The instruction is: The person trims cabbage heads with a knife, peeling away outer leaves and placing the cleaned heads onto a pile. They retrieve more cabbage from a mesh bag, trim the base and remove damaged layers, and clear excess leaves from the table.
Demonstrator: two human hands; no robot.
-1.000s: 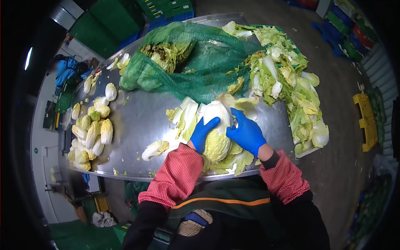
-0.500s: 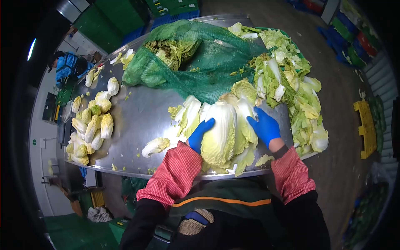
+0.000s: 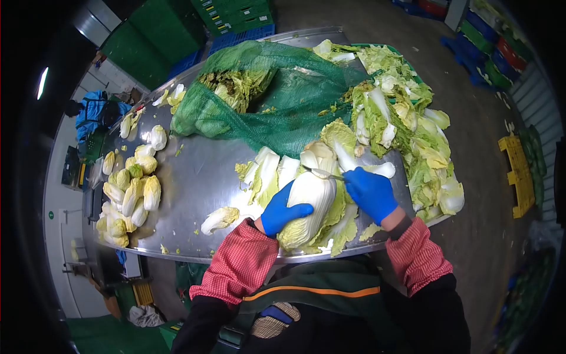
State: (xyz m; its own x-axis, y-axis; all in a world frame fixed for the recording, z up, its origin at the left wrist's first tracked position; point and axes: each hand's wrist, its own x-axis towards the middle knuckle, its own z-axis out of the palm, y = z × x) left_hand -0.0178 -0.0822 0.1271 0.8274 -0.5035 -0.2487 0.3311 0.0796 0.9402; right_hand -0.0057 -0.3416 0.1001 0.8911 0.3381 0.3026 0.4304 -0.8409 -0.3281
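A Chinese cabbage (image 3: 311,203) lies on the metal table in front of me, its pale base pointing away. My left hand (image 3: 282,212), in a blue glove, grips its left side with the thumb across the top. In my gloved right hand (image 3: 371,192) is a small knife (image 3: 321,173), its blade against the base end of the cabbage; the handle is hidden by the fingers. Loose outer leaves (image 3: 268,171) lie to the left of the head, and more leaves (image 3: 343,227) lie beneath it and to its right.
Several trimmed small heads (image 3: 134,192) are heaped at the left of the metal table (image 3: 200,159). A green net bag (image 3: 277,127) with cabbage inside lies at the back. Piled leaf scraps (image 3: 427,138) cover the right edge. A person in blue (image 3: 91,115) is at the far left.
The knife now shows in my right hand at the cabbage base. My left hand has shifted lower, its thumb now over the head. The cabbage has tilted, and a leaf now lies out to the right.
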